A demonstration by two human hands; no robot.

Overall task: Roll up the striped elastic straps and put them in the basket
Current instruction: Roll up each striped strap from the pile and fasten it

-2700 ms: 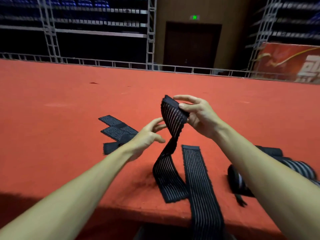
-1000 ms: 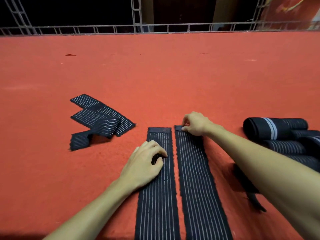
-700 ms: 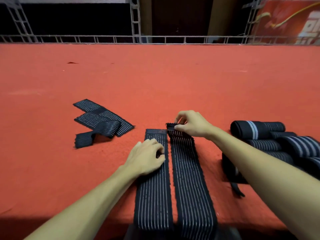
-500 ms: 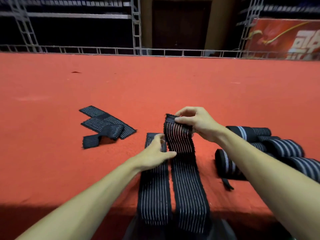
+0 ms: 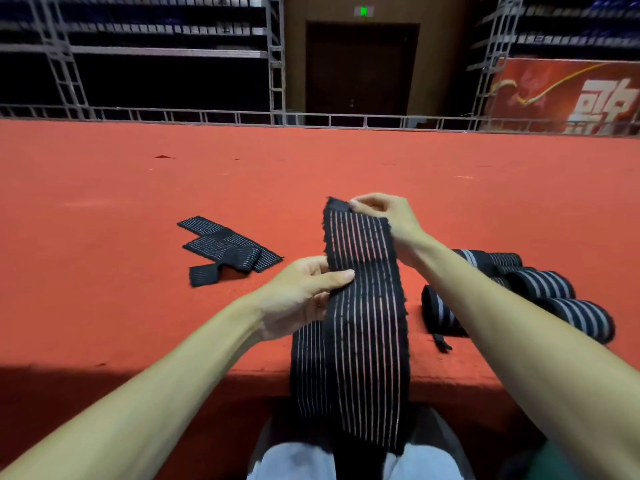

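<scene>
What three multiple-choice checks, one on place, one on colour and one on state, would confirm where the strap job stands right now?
1. Where do the rolled straps lie?
A. to the right of the lifted strap
B. to its left
C. in the person's lap

2. What colour is the work surface?
A. blue
B. red
C. grey

3. How is the lifted strap held?
A. fully rolled
B. flat on the surface
C. unrolled, with its far end raised

Answers:
1. A: the rolls lie on the surface to the right of the lifted strap.
2. B: the surface is red all over.
3. C: the right hand pinches the strap's top end and the left hand grips its left edge. There is no coil in it.
</scene>
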